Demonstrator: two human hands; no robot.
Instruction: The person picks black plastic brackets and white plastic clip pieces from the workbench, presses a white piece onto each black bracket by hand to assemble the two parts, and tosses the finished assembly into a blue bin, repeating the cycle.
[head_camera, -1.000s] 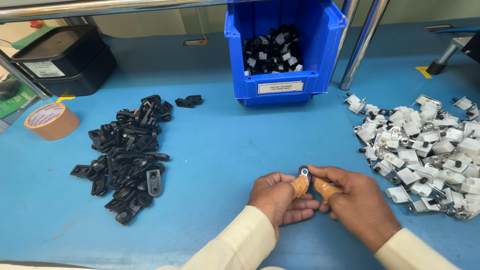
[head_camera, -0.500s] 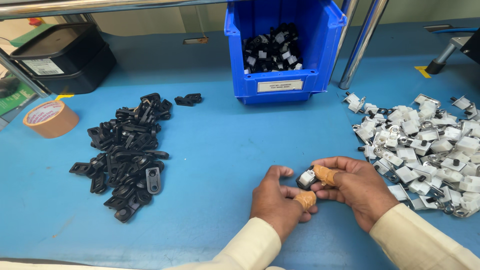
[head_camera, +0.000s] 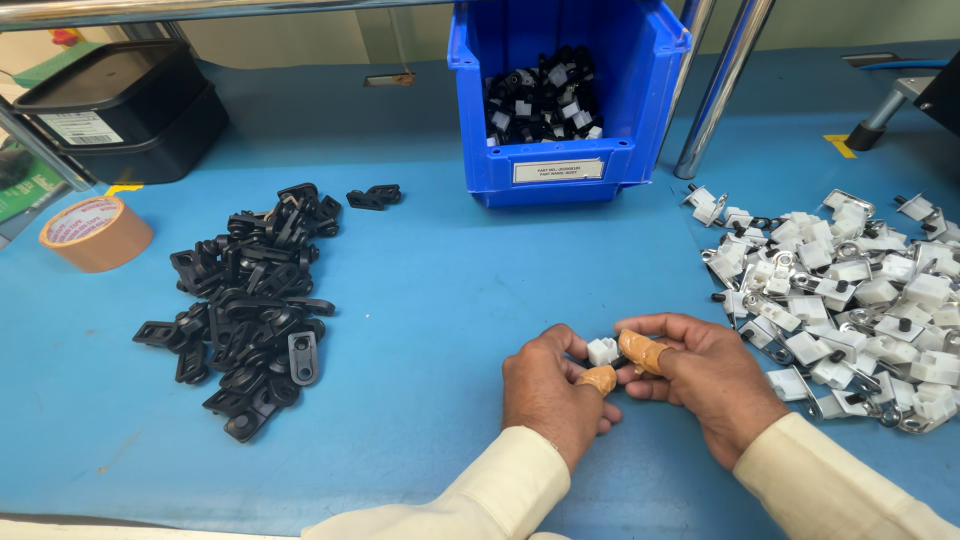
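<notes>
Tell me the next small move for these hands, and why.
Probably press the white clip fully home. Both the left hand and right hand pinch it between taped fingertips above the blue table, and the blue bin of black-and-white pieces suggests joined parts end there.

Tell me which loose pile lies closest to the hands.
The heap of white plastic and metal clips on the right, almost beside the right hand; the black plastic bracket pile lies farther left.

The small white clip (head_camera: 602, 351) now faces up, replacing the black piece.
</notes>
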